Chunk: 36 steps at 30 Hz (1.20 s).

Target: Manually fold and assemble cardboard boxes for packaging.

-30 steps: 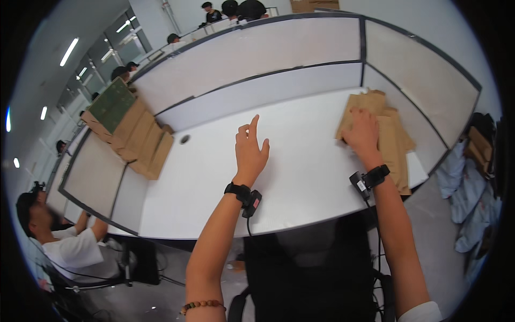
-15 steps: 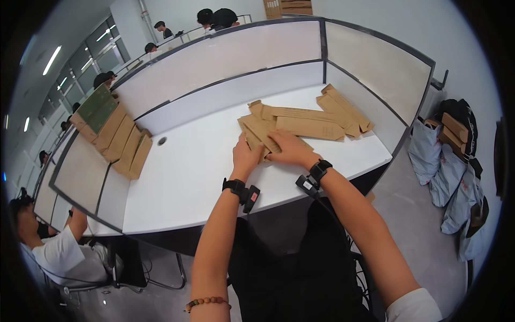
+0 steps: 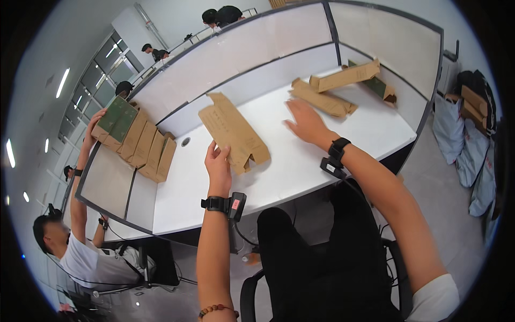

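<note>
A flattened brown cardboard box [image 3: 235, 129] is in my left hand [image 3: 218, 163], gripped at its near left edge, with its torn-looking flaps at the bottom end. My right hand [image 3: 310, 123] is over the white table with fingers apart and nothing in them, slightly blurred. Just beyond its fingers lies another flattened cardboard box [image 3: 324, 100]. Farther right, a third flattened box [image 3: 348, 76] rests across a green and brown one [image 3: 382, 88]. Each of my wrists wears a black strap with a small black device.
Upright cardboard boxes [image 3: 140, 140] stand in a row at the table's left, and a co-worker's hand [image 3: 97, 119] touches the green-topped one. Low partitions [image 3: 252, 51] fence the white table [image 3: 182, 196]. Grey plastic bags [image 3: 462, 147] sit on the floor at the right.
My left hand has lifted one flattened box away to the left. My right hand has let go and moved right. The other boxes lie spread farther right. The co-worker's arm has reached up.
</note>
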{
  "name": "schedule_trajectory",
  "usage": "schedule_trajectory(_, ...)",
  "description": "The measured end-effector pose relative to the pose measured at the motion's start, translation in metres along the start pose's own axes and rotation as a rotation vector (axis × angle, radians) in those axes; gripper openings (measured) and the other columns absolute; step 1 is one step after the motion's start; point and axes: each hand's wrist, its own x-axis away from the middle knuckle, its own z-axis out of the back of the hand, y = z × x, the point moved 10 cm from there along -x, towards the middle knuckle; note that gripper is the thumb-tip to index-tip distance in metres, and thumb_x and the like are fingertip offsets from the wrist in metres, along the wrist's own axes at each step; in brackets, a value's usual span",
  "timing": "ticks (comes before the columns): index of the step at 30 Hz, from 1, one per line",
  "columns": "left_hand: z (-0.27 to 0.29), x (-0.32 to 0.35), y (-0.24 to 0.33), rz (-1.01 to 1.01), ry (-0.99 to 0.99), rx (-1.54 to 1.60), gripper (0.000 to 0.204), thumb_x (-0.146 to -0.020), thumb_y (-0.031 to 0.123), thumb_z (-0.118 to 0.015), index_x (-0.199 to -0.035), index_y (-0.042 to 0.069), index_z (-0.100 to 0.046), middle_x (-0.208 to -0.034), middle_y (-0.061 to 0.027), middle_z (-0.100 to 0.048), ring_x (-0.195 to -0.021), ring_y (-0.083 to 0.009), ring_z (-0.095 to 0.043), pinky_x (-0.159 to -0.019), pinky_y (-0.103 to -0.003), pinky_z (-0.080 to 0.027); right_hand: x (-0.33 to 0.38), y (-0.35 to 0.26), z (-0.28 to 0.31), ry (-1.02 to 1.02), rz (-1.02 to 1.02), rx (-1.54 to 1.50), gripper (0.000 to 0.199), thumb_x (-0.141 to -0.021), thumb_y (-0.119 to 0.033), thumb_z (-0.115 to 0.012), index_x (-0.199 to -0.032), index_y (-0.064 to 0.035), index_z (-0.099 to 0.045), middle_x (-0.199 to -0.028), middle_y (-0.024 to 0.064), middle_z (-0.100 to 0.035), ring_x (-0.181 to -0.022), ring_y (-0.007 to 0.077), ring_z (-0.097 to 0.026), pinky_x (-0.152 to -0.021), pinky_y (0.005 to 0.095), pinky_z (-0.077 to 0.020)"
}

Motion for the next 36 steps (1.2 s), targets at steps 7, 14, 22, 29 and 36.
schedule_trajectory(7, -0.054, 0.011, -0.016, 0.042, -0.061, 0.015, 0.053, -0.101, 0.021, -0.062, -0.146, 0.006, -0.039, -0.138, -0.0159, -0.053, -0.127, -0.0232, -0.052, -0.1, -0.04, -0.049, -0.011, -0.071, -0.094, -0.451, -0.372, -1.255, 0.071, -0.091, -0.042, -0.072, -0.139, 0.0062, -0.051, -0.127, 0.0164, -0.062, -0.115, 0.0205, -0.06, -0.093, 0.0343, -0.0514)
schedule_trajectory(14, -0.077, -0.04, -0.048, 0.0, -0.253, -0.233, 0.049, -0.097, 0.017, -0.067, -0.137, 0.0, -0.045, -0.13, -0.0154, -0.059, -0.116, -0.0215, -0.061, -0.097, -0.034, -0.051, 0.009, -0.009, -0.12, -0.412, -0.638, -1.386, 0.035, -0.096, -0.015, -0.061, -0.127, 0.002, -0.062, -0.115, 0.0105, -0.069, -0.102, 0.0181, -0.067, -0.086, 0.0332, -0.0551)
schedule_trajectory(22, -0.109, -0.057, -0.066, 0.042, -0.353, -0.105, 0.067, -0.105, 0.039, -0.05, -0.153, -0.002, -0.029, -0.142, -0.0151, -0.053, -0.128, -0.0235, -0.053, -0.106, -0.035, -0.045, -0.001, 0.002, -0.109, -0.334, -0.718, -1.539, 0.063, -0.103, -0.05, -0.046, -0.149, -0.0088, -0.039, -0.133, 0.012, -0.054, -0.115, 0.0234, -0.058, -0.089, 0.0364, -0.0529)
schedule_trajectory(29, -0.117, -0.043, -0.065, 0.156, -0.436, -0.124, 0.052, -0.106, 0.039, -0.044, -0.144, 0.003, -0.043, -0.134, -0.0107, -0.058, -0.121, -0.0199, -0.058, -0.101, -0.034, -0.046, -0.006, 0.028, -0.085, -0.05, -0.63, -1.272, 0.08, -0.088, -0.044, -0.072, -0.144, 0.0028, -0.039, -0.135, 0.0224, -0.05, -0.12, 0.031, -0.057, -0.097, 0.0394, -0.0505)
schedule_trajectory(36, -0.11, -0.042, -0.053, 0.119, -0.346, -0.053, 0.052, -0.106, 0.04, -0.043, -0.145, 0.006, -0.043, -0.134, -0.0084, -0.058, -0.124, -0.0199, -0.056, -0.103, -0.036, -0.046, -0.014, 0.009, -0.07, -0.086, -0.504, -1.381, 0.086, -0.083, -0.048, -0.076, -0.144, 0.0015, -0.042, -0.136, 0.0232, -0.052, -0.12, 0.0285, -0.058, -0.098, 0.0391, -0.0498)
